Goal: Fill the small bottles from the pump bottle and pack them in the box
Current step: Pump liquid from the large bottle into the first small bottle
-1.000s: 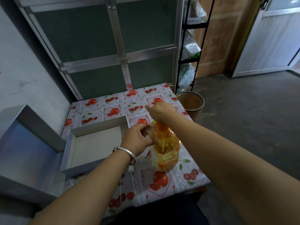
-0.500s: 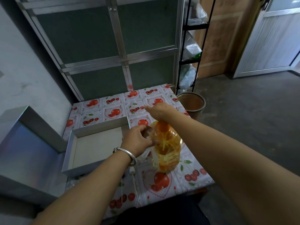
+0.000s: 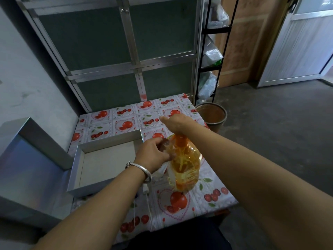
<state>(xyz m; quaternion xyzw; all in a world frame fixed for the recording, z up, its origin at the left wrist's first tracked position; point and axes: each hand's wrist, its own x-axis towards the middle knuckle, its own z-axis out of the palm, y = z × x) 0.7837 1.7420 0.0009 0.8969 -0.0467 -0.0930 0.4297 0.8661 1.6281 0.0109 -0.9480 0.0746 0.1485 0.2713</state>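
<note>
A clear pump bottle (image 3: 185, 163) of orange-yellow liquid stands upright on the fruit-print tablecloth (image 3: 212, 195). My right hand (image 3: 175, 123) lies over its orange pump head, fingers curled down around it. My left hand (image 3: 153, 154) holds a small clear bottle (image 3: 166, 144) against the pump bottle's left shoulder; most of that small bottle is hidden by my fingers. The grey box (image 3: 79, 160) lies open and empty just left of my left hand.
The box's silver lid (image 3: 27, 170) leans at the left, beyond the table edge. A white cord (image 3: 149, 204) trails toward the front edge. A brown bucket (image 3: 211, 116) stands on the floor past the table's right side, below a black wire rack (image 3: 212, 67).
Both hands and the pump bottle stay nearly in place; my right hand remains on the pump head. The view shifts slightly.
</note>
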